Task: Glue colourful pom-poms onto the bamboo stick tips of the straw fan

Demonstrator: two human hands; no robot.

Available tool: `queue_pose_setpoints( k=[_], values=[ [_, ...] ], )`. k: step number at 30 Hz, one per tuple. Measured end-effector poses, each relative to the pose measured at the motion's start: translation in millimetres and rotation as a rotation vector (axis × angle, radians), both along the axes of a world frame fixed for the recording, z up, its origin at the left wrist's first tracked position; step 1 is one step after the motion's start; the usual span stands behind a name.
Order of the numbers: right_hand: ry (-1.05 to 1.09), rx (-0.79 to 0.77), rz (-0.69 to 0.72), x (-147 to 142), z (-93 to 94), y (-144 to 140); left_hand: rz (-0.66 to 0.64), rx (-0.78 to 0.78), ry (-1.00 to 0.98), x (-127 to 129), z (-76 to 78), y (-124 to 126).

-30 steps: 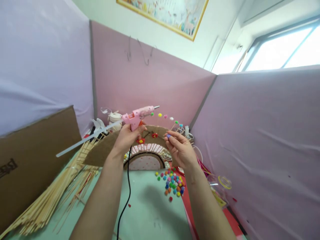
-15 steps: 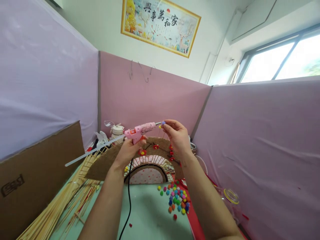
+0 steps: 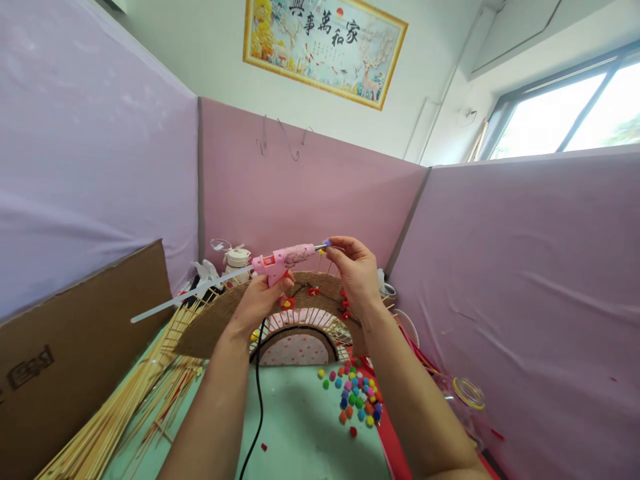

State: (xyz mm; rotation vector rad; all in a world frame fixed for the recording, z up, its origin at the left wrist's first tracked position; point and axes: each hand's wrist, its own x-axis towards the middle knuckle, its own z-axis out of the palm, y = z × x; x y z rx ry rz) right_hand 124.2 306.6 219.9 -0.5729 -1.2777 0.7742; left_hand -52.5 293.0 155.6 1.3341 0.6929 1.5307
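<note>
I have a small blue pompom (image 3: pixel 327 244) pinched in the fingertips of my right hand (image 3: pixel 356 273), held right at the metal tip of the pink glue gun (image 3: pixel 284 258), above the arched top of the fan-shaped craft piece (image 3: pixel 280 313) that stands on the bench (image 3: pixel 300 427). My left hand (image 3: pixel 260 300) is closed around the gun's grip, with the clear glue stick (image 3: pixel 185 299) trailing out behind it to the left of the craft piece and the black cord (image 3: pixel 256 407) dropping down in front of it. To do this dab well, I judge I need only a small bead of glue on the pompom, with my fingertips kept behind the ball and off the hot tip, and both wrists kept steady so the tip touches the fluff and nothing else

In front of the craft piece and a little to its right lies a loose heap of coloured pompoms (image 3: pixel 354 397). To its left a bundle of bamboo sticks (image 3: pixel 115 413) fans across the bench, beside a brown cardboard sheet (image 3: pixel 75 333). Behind it stands a small white jar (image 3: pixel 238 257) against the pink partition (image 3: pixel 300 193). The cord hanging close to the craft piece's front could, I reckon, snag it if I swing the gun wide, and the red flowers (image 3: pixel 313 291) on the arch sit just under my hands
</note>
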Motion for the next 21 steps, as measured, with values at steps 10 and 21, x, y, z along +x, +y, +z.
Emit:
queue_pose_setpoints(
  k=[10,21],
  values=[
    [-0.038,0.020,-0.028,1.5,-2.9,1.0,0.023,0.005,0.009,-0.3,1.8,-1.4],
    [-0.004,0.010,0.006,-0.1,-2.3,0.8,0.018,-0.005,0.019,-1.6,0.7,-1.0]
  ],
)
